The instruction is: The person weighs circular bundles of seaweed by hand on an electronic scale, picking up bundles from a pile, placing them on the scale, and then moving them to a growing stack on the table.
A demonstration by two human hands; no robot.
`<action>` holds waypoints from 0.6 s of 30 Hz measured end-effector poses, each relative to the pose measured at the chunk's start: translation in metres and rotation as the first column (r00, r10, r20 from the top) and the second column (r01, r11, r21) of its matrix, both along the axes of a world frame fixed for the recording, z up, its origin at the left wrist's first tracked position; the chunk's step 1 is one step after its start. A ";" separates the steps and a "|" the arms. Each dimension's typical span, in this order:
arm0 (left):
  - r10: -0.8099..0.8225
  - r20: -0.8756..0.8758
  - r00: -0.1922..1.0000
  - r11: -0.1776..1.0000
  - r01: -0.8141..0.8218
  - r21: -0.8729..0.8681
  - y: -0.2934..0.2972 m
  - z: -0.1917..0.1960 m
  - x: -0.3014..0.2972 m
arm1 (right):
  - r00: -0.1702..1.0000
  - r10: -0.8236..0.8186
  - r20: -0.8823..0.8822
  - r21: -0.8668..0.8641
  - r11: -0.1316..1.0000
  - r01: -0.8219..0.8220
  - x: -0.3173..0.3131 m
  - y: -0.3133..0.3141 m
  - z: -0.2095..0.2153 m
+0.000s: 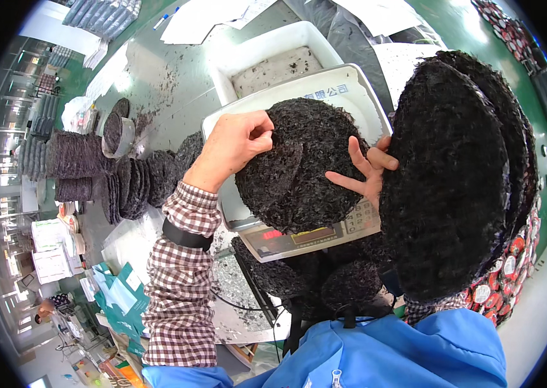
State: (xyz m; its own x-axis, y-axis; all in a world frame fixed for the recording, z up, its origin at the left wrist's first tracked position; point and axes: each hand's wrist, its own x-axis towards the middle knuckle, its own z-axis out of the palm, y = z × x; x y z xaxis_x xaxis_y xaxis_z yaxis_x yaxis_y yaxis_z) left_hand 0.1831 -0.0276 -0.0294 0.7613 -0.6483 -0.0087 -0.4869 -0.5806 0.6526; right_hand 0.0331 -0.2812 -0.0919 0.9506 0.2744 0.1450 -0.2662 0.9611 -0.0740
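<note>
A round, dark disc of what looks like dried seaweed (pixel 299 171) lies on the pan of a white weighing scale (pixel 215 123). My left hand (pixel 238 145) is closed in a pinch over its upper left edge; whatever sits between the fingertips is hidden. On the right, my right hand (pixel 371 171) grips the edge of several larger-looking seaweed discs (pixel 445 174), raised close to the camera. Some of its fingers stretch out over the disc on the scale. The discs cover the rest of that hand and most of its forearm.
Behind the scale stands a white plastic tub (pixel 221 74) with dark crumbs inside. Stacks of seaweed discs (pixel 79 155) line the left, near a round ring-shaped container (pixel 120 137). More discs (pixel 351 284) lie below the scale. Red-and-white round packages (pixel 509 265) are piled at right.
</note>
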 end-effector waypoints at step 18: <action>0.444 0.198 0.874 0.855 -0.479 0.198 0.013 -0.001 -0.067 | 0.996 -0.023 0.083 -0.017 1.000 0.024 -0.002 0.002 -0.006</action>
